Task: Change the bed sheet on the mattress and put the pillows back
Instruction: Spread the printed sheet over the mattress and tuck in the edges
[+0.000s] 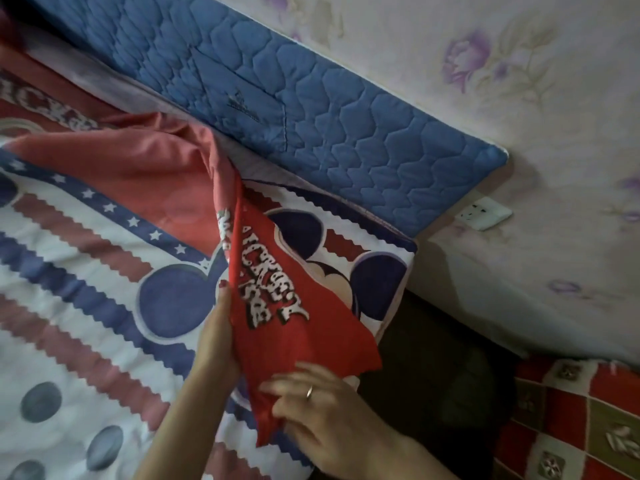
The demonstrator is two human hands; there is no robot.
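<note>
Floral-papered wall (519,81) with white socket (485,213); blue quilted mattress (277,98) propped on edge against it. Below, bed under cartoon-print sheet (86,265), striped and starred. Red lettered sheet corner (277,306) pulled up over bed's corner, gripped by left hand (218,341), thumb on top, and pinched at lower tip by ringed right hand (318,410). Red-and-olive patterned floor covering (571,420) at lower right.

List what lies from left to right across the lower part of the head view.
Patterned sheet → left hand → red cloth → right hand → dark gap → checked fabric.
</note>
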